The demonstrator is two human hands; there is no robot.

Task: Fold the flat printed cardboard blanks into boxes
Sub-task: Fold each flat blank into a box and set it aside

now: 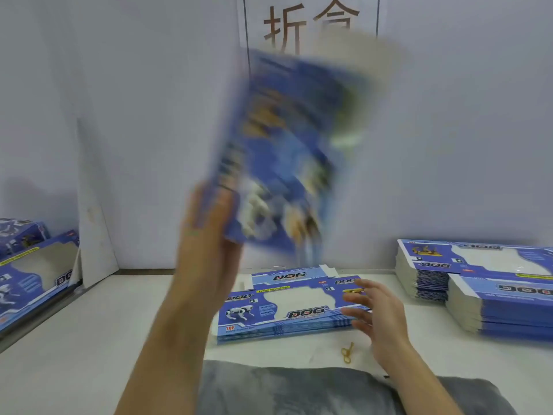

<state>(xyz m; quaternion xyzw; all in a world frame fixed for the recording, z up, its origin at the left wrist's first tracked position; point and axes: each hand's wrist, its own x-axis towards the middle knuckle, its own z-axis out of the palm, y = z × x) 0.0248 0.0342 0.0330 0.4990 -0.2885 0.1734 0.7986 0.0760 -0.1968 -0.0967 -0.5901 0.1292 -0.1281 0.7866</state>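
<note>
The left hand (206, 223) pinches the lower corner of a blurred box (287, 151) raised at frame centre, long axis upright. The right hand (371, 310), open and empty, hovers nearer the stack of blanks (269, 313) below.

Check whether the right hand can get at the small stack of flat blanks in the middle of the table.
Probably yes. The right hand hovers open at the right end of the middle stack, with nothing between them. The left hand holds a raised blank, clear of the way.
</note>
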